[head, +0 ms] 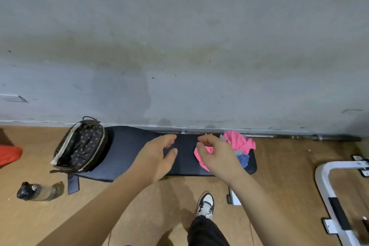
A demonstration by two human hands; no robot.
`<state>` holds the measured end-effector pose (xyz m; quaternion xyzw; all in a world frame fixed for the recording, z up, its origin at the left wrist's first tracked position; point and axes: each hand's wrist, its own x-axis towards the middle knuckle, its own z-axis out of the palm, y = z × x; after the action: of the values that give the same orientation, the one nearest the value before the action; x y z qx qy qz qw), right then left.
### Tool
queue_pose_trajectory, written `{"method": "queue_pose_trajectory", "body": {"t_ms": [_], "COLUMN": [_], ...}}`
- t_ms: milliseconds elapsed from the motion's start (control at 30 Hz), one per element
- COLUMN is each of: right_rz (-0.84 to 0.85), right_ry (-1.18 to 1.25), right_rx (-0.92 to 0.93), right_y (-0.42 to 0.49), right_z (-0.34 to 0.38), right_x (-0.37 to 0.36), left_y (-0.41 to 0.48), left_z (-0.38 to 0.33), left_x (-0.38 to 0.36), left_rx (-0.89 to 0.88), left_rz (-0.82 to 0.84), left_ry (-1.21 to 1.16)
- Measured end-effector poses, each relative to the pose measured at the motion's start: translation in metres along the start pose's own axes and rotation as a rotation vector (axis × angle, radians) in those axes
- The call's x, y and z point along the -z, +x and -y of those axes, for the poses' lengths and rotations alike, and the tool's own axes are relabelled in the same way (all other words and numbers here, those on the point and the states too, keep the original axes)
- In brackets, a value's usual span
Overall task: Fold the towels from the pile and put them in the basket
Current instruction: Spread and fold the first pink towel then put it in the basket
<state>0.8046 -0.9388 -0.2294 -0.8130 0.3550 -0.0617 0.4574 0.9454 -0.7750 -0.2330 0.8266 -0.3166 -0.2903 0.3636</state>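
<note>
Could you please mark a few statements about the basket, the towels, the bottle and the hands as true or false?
1. The basket sits on the left end of the mat. True.
2. The towel pile lies at the mat's right end. True.
3. The left hand grips a blue towel. False: it holds nothing, its fingers relaxed above the mat.
4. The bottle stands upright on the mat. False: it lies on its side on the floor, left of the mat.
</note>
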Motion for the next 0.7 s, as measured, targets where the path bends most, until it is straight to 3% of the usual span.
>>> {"method": "queue_pose_trajectory", "body": {"t_ms": [200,400,700], "right_rz": [0.093,0.165,0.020], "right_ry": [-0.079,-0.119,-0.088], "right_rx": [-0.015,-0.125,-0.269], "right_y": [0.105,0.165,0.227], "right_z": [-0.039,-0.078,-0.177], "right_x": [0.013,-0.029,-0.102], "left_y": [0.087,0.164,0.256], "left_z": [0.000,0.054,0.158], "left_x": [-0.025,-0.041,-0.121], "left_rx": [0.078,0.062,-0.066], "left_rz": [0.045,0.132,0.268], "left_ry": [0.067,0.090,0.106]}}
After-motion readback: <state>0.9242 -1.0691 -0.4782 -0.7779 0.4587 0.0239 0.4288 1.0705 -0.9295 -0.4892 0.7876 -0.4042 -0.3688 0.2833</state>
